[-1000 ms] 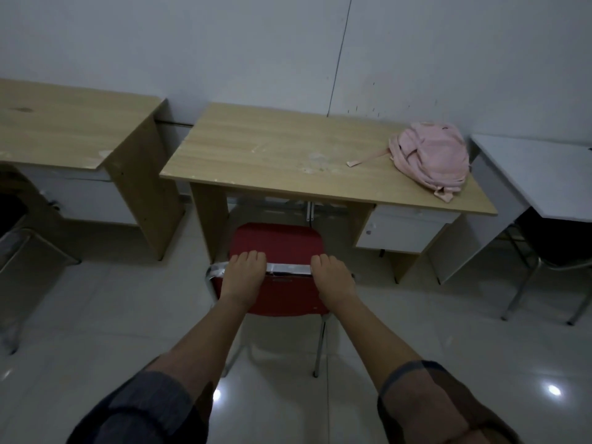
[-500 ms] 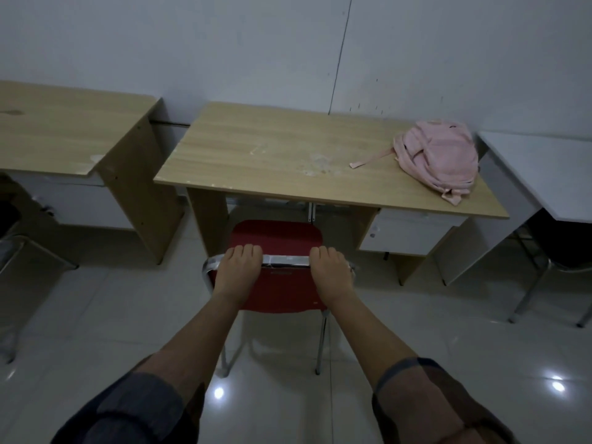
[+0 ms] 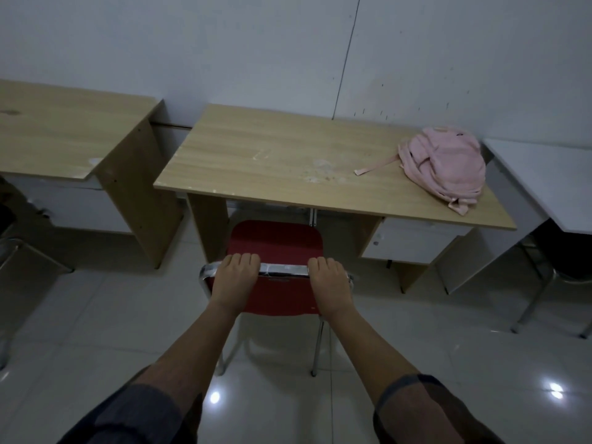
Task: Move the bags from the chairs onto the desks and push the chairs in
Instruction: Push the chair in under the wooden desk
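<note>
Presently, both hands grip the chrome top rail of one red chair (image 3: 275, 241): the left hand (image 3: 235, 280) curls over the rail near its left end, the right hand (image 3: 330, 283) near its right end, fingers wrapped over the front of the bar. The seat's front edge lies under the lip of the middle wooden surface (image 3: 256, 155), between the left side panel (image 3: 208, 229) and the white drawer unit (image 3: 413, 241) on the right. A short metal bracket (image 3: 313, 216) hangs below the top edge just above the seat.

One pink bag (image 3: 445, 165) lies on the far right end of that surface, a strap (image 3: 374, 166) trailing leftward across the wood.

Count of surfaces: three. A second wooden one (image 3: 57, 133) stands to the left, apart from the middle one; a white one (image 3: 544, 168) stands just beside it on the right. A dark chair with metal legs (image 3: 531, 302) sits under the white one. Another metal frame (image 3: 19, 254) shows at the left edge; its type cannot be determined. Bags counted: one. The tiled floor (image 3: 96, 331) reflects two ceiling lights.
</note>
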